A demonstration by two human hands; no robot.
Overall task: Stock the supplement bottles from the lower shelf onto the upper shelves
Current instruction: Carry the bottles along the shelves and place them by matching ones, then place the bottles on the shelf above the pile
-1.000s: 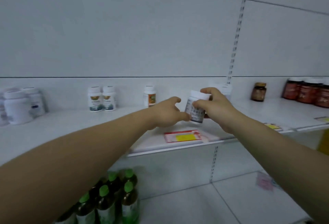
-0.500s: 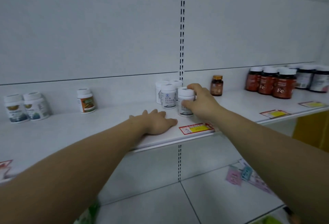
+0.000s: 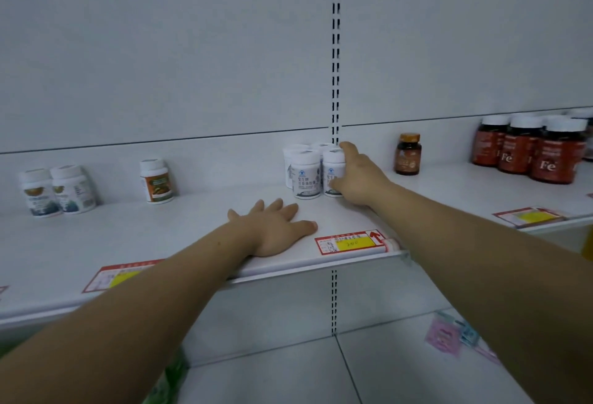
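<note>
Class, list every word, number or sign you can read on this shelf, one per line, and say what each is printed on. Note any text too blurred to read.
"Fe": red bottles, at the right.
Red arrow pointing up: price tag on the shelf edge.
Handwritten number on that tag's yellow patch: unclear.
Chinese print on white bottle and the bottle under the right hand: too blurred.
Amber bottle, orange-label bottle: unreadable.

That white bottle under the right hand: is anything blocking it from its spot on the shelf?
Nothing visible does. The white bottle already stands on the shelf beside its matching bottles, with the right hand wrapped around it. The left hand lies flat on the shelf in front, apart from the bottles.
</note>
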